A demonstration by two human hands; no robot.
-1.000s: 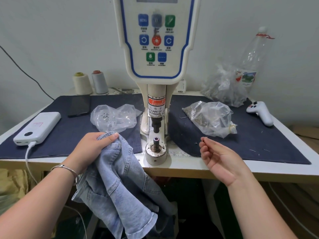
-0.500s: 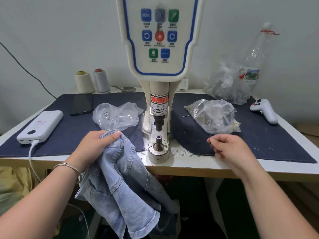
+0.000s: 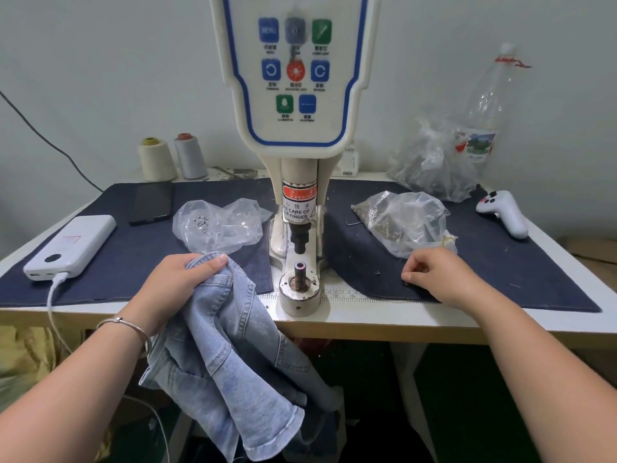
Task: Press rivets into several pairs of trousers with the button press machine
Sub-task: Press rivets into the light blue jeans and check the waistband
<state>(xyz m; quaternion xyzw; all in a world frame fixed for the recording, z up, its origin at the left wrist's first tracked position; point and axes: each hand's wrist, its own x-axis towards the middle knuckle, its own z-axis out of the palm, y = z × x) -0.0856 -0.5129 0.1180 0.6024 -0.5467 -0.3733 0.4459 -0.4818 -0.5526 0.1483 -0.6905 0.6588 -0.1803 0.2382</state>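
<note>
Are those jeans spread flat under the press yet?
No. The jeans hang bunched off the table edge, gripped by the left hand.

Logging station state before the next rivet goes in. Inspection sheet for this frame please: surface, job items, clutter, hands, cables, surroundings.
Surface: white table with a printed ruler at its front edge, dark denim mats on both sides of the press.
Job's things: button press machine, lower die bare; light blue trousers hang off the table edge; clear bags of small metal parts.
Clutter: power bank, phone, two thread cones, white controller, plastic bottle.
Hands: left hand grips the trousers; right hand pinches at the mat, held item too small to tell.
Cables: white cable plugged into the power bank; dark cable on the wall.
Surroundings: plain pale wall.
</note>
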